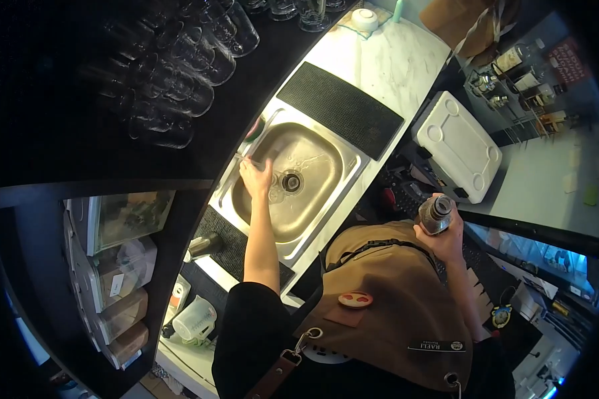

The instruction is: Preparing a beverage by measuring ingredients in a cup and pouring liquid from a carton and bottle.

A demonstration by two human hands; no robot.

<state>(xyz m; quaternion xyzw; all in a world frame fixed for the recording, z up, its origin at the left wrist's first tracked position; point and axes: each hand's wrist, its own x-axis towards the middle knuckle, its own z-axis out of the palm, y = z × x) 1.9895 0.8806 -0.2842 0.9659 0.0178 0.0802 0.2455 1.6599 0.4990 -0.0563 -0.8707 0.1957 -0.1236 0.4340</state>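
Observation:
My left hand [256, 175] reaches over the near-left rim of a stainless steel sink [312, 209], its thumb apart from the fingers. The fingertips are at a blurred, narrow thing by the rim, perhaps part of the tap; whether they grip it I cannot tell. The sink's basin looks wet around its round drain [292, 182]. Away from the sink, at the right, my right hand [447, 239] is closed around a clear glass bottle [435, 215] with its uncapped mouth facing up towards the camera.
Black ribbed mats [342, 107] lie on both sides of the sink, one bearing a metal cup [204, 246]. Rows of glasses [174, 95] fill a dark shelf at upper left. A white-lidded box [459, 144] and a screen [534, 249] stand at right; a plastic jug [194, 319] is lower left.

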